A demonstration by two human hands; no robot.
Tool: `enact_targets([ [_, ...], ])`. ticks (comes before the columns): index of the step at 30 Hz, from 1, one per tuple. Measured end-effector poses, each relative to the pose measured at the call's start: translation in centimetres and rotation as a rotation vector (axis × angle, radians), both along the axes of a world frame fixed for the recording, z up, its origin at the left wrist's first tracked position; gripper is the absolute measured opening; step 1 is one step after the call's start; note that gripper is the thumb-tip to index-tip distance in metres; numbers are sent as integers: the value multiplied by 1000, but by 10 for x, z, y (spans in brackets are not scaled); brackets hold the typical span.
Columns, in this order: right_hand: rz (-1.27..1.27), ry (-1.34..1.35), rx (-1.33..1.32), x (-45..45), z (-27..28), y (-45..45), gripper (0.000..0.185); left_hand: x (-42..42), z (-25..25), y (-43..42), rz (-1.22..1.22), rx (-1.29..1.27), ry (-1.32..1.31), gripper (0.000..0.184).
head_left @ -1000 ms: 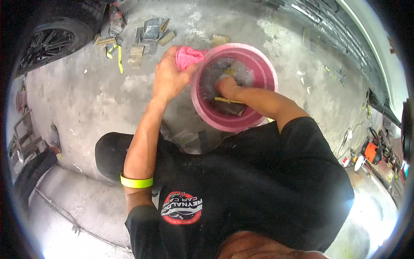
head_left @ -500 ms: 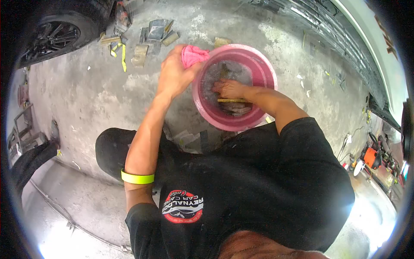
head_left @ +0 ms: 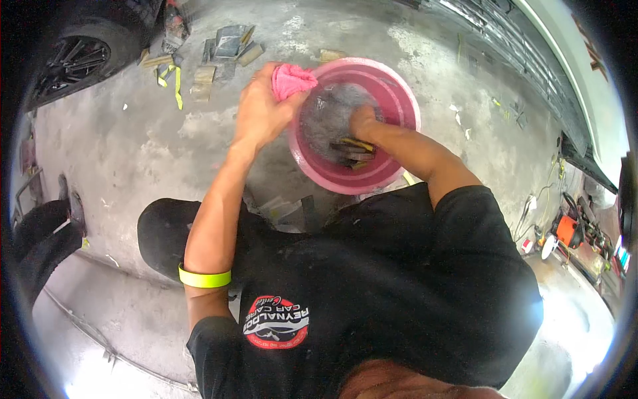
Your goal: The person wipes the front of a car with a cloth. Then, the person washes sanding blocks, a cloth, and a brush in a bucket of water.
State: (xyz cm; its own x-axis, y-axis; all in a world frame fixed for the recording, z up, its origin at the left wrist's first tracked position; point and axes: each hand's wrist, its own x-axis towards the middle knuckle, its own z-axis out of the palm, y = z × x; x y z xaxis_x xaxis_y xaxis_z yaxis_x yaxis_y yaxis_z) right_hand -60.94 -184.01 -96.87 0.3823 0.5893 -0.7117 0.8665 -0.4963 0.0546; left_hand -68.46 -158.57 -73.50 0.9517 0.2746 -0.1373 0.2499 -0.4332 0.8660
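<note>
My left hand (head_left: 260,110) is closed around a bunched pink cloth (head_left: 293,81) at the left rim of a pink plastic basin (head_left: 302,159). Inside the basin, my right hand (head_left: 363,122) reaches into cloudy water (head_left: 332,116). Its fingers are under the surface and blurred, so I cannot see whether they hold anything. Just below that hand, several dark and yellowish flat pieces (head_left: 353,153) lie in the water against the basin's near side; their kind is unclear.
Worn sheets (head_left: 230,41) and a yellow-green strip (head_left: 178,90) lie on the concrete floor beyond the basin. A car wheel (head_left: 76,60) stands at upper left, a pale vehicle panel (head_left: 565,53) at upper right. Another person's dark-clothed leg (head_left: 43,246) is at far left. Orange equipment (head_left: 569,231) sits at right.
My right hand has shifted within the basin, toward its right side, and its fingers are now submerged. The pieces in the water look rearranged. My left hand still holds the cloth at the rim.
</note>
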Motion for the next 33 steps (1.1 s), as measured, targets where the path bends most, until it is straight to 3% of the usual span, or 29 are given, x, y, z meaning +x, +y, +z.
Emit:
enact_targets([
  [2,-1,-91,34,2,12,13,29,-1,0,0,2,6,9,44],
  [4,-218,-37,204,4,21,21,44,-2,0,-3,19,37,2,44],
  [7,-208,-137,304,-3,28,32,52,-3,4,-3,-14,31,-41,43],
  [11,-88,-129,458,-11,-2,48,55,-6,0,0,-7,-29,5,42],
  [14,-75,162,487,-25,5,75,52,-5,1,-2,13,0,4,41],
  [16,-938,822,630,-23,54,87,44,-3,2,-1,15,7,5,40],
  [17,-943,825,634,-22,49,87,44,-2,2,0,9,10,8,40],
  [19,-1244,1288,301,-17,41,80,36,-1,2,-2,11,-21,-21,40],
  [20,-1254,1281,301,-20,38,75,36,1,2,-4,4,-30,-23,40],
  [22,-1522,1484,384,-27,49,74,35,2,3,-7,34,-128,-10,39],
  [25,-1471,1373,437,-22,68,81,38,3,1,-7,0,-36,-34,38],
  [29,-1295,1366,539,-4,30,70,48,1,-2,-6,0,-20,-100,37],
  [30,-793,945,553,8,48,64,51,0,-1,-6,9,-12,-98,37],
  [32,-308,517,525,24,48,47,54,0,-7,-5,10,-8,-97,37],
  [33,-228,430,500,29,50,41,58,1,-10,-5,-7,-38,-94,37],
])
